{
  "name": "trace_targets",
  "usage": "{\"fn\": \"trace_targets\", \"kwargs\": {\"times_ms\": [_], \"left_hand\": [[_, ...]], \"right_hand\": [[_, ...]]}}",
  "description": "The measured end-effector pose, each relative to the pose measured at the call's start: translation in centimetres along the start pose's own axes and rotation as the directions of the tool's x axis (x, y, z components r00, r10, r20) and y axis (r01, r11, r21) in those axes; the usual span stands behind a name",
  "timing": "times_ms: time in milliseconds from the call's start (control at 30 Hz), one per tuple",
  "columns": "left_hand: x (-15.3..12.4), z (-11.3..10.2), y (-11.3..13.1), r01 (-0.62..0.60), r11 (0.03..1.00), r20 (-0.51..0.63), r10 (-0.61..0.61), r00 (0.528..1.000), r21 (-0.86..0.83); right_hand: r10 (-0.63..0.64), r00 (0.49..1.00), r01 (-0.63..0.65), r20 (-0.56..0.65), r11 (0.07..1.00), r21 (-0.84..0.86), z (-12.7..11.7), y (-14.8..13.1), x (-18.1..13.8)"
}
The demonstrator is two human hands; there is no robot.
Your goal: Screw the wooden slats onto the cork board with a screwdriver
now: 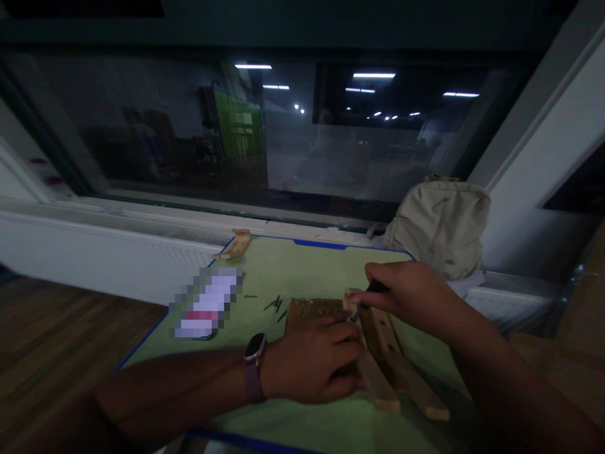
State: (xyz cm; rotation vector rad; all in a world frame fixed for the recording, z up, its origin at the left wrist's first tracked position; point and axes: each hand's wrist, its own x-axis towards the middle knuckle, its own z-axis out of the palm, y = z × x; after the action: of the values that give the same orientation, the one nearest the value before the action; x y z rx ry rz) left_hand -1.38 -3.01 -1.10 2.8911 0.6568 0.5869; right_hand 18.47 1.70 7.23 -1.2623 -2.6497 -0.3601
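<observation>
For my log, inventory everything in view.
table: one, green, foreground
window: one, dark, background
wooden strips: at least two, pale, table's right
fasteners: several, dark, on table
board: one, brown, table's middle
handle: one, black, by wooden strips
blurred item: one, whitish, table's left
wooden piece: one, pale, table's far left
backpack: one, beige, by window
radiator: count unclear, white, below window
floor: one, brown, left
watch: one, purple, left wrist
left hand: one, on wooden strips
right hand: one, around handle

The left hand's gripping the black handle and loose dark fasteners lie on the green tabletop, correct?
Not quite: the head view shows the right hand gripping the black handle. Loose dark fasteners do lie on the green tabletop.
</observation>
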Motion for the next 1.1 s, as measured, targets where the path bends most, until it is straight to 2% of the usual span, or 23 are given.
{"fn": "trace_targets", "kwargs": {"times_ms": [67, 167, 300, 400, 500, 633, 767, 833, 967, 1100], "left_hand": [[0.0, -0.1, 0.0, 0.0, 1.0, 0.016, 0.0, 1.0, -0.008], [0.1, -0.1, 0.0, 0.002, 1.0, 0.025, -0.002, 1.0, -0.009], [0.0, 0.0, -0.1, -0.003, 1.0, 0.019, 0.003, 1.0, -0.008], [0.0, 0.0, -0.1, -0.003, 1.0, 0.024, 0.003, 1.0, -0.012], [0.0, 0.0, -0.1, -0.002, 1.0, 0.025, 0.003, 1.0, -0.012], [0.0, 0.0, -0.1, -0.01, 1.0, 0.01, 0.01, 1.0, -0.012], [0.1, -0.1, 0.0, -0.024, 1.0, -0.001, 0.024, 1.0, -0.008], [0.1, -0.2, 0.1, -0.011, 1.0, 0.009, 0.011, 1.0, -0.004], [0.1, -0.2, 0.1, 0.001, 1.0, 0.025, -0.001, 1.0, -0.008], [0.1, -0.2, 0.0, -0.012, 1.0, 0.02, 0.012, 1.0, -0.028]], "right_hand": [[0.008, 1.0, -0.008, -0.012, 1.0, 0.028, 0.1, -0.4, 0.1], [-0.04, 0.999, 0.038, 0.003, 0.98, 0.197, -0.2, -0.6, -0.1], [-0.233, 0.972, 0.184, 0.042, 0.856, 0.482, -1.3, 0.3, -0.9], [-0.262, 0.963, 0.186, 0.056, 0.805, 0.564, -1.6, 0.7, -1.0], [-0.2, 0.979, 0.151, 0.042, 0.849, 0.506, -1.1, 0.3, -0.7], [-0.136, 0.99, 0.112, 0.048, 0.933, 0.343, -0.2, -1.0, -0.3], [-0.084, 0.996, 0.078, 0.041, 0.989, 0.126, -0.3, -1.3, -0.4], [-0.044, 0.999, 0.041, 0.032, 0.997, 0.071, -0.6, -1.0, -0.4], [0.055, 0.996, -0.061, 0.069, 0.993, 0.1, -1.1, 0.0, -0.5], [-0.058, 0.995, 0.036, 0.078, 0.964, 0.263, -1.7, 1.0, -1.2]]}}
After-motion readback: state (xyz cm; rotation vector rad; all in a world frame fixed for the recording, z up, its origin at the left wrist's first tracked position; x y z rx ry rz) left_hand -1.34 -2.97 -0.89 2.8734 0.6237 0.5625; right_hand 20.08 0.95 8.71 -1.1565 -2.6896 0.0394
